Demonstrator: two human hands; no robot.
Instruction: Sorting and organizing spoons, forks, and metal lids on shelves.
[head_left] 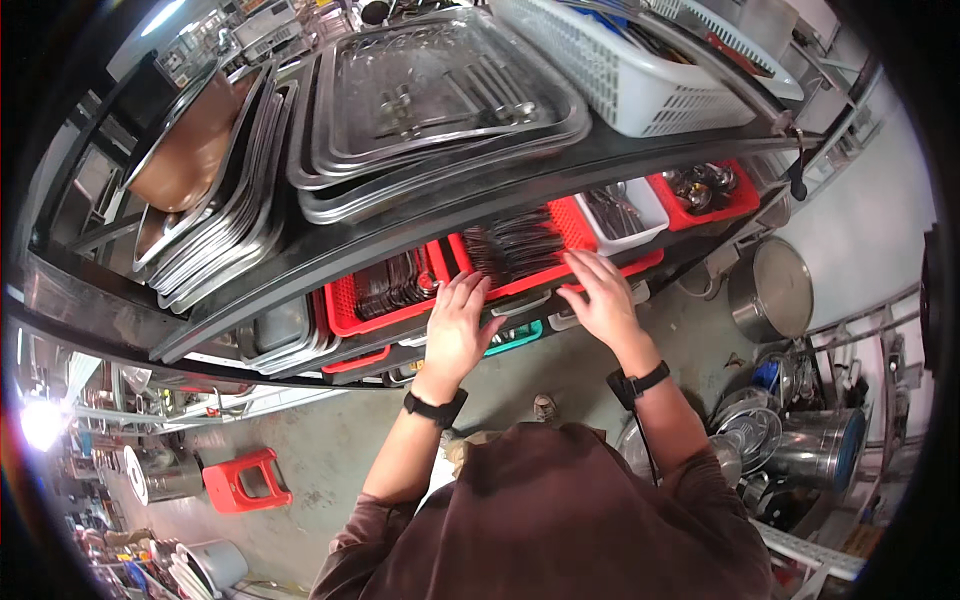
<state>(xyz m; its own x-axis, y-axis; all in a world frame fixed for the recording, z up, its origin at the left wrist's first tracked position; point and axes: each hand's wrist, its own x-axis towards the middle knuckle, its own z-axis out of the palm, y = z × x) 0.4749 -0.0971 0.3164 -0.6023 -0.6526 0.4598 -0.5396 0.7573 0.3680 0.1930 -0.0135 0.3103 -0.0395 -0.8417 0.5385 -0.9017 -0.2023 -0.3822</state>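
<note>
Left hand [458, 325]: I see fingers spread, resting on the red basket [520, 262] front rim.
Right hand [603, 297]: spread, flat, same rim.
Cutlery [515, 243]: directly beyond both hands, long axes pointing away.

Top shelf has a stack of steel trays [440, 90], with more trays [215, 200] leaning on edge beside it, and a white plastic basket [620, 70]. Down on the floor there's a red stool [245, 480], a big steel pot [770, 290] and a pile of metal buckets [800, 440].
</note>
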